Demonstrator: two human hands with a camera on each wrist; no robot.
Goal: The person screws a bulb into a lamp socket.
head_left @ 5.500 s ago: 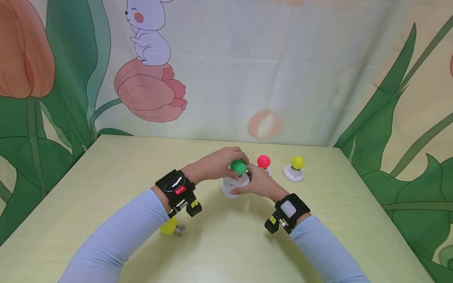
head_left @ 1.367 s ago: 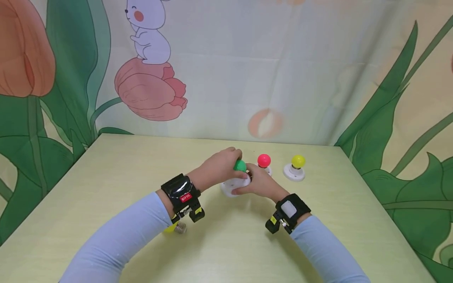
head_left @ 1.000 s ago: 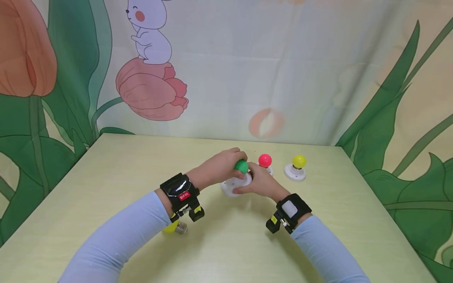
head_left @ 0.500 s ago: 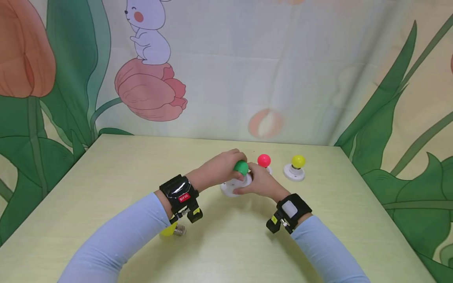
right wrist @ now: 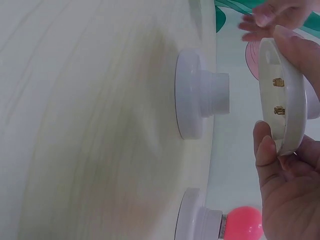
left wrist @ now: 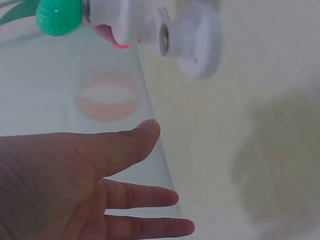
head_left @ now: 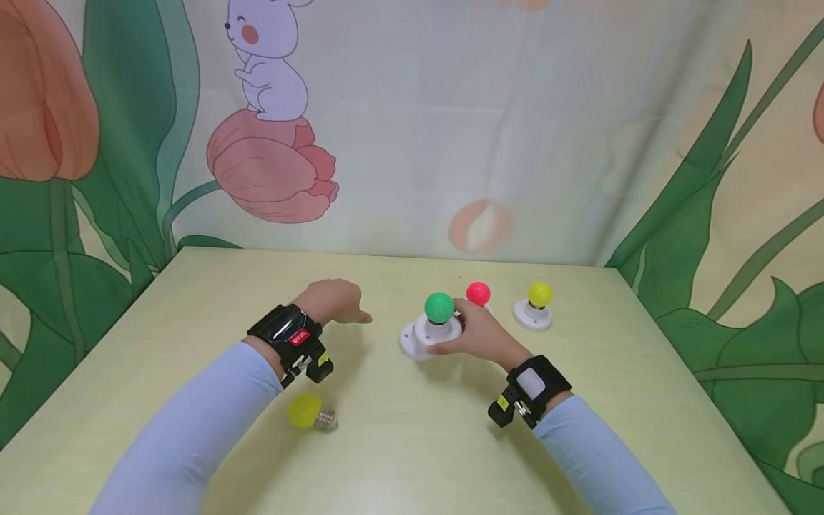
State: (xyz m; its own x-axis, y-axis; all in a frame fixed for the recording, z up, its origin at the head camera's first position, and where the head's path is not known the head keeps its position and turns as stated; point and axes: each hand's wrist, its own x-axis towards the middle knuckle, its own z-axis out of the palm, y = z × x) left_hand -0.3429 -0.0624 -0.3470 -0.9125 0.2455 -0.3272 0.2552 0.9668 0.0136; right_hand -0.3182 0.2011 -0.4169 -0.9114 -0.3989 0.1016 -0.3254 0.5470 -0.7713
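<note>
My right hand (head_left: pixel 484 333) grips the rim of a white lamp holder (right wrist: pixel 296 100), thumb on one side and fingers on the other. A green bulb (head_left: pixel 440 307) sits upright in that holder, which is raised off the table; its hollow underside with brass screws faces the right wrist camera. Below it on the table stands a second lamp holder (right wrist: pixel 192 95) with no bulb in it, partly covered in the head view. Off to the left, my left hand (head_left: pixel 332 300) is empty, its thumb and fingers (left wrist: pixel 142 195) extended in the left wrist view.
A yellow bulb (head_left: pixel 305 411) with a metal screw base lies on its side on the table (head_left: pixel 399 458), near the left forearm. Behind the right hand is a red bulb (head_left: pixel 478 293) in a holder. Farther right stands a yellow bulb (head_left: pixel 540 295) in its holder (head_left: pixel 532 315).
My left hand has let go of the green bulb and moved left, uncovering it. The right hand keeps its grip on the holder in nearly the same place.
</note>
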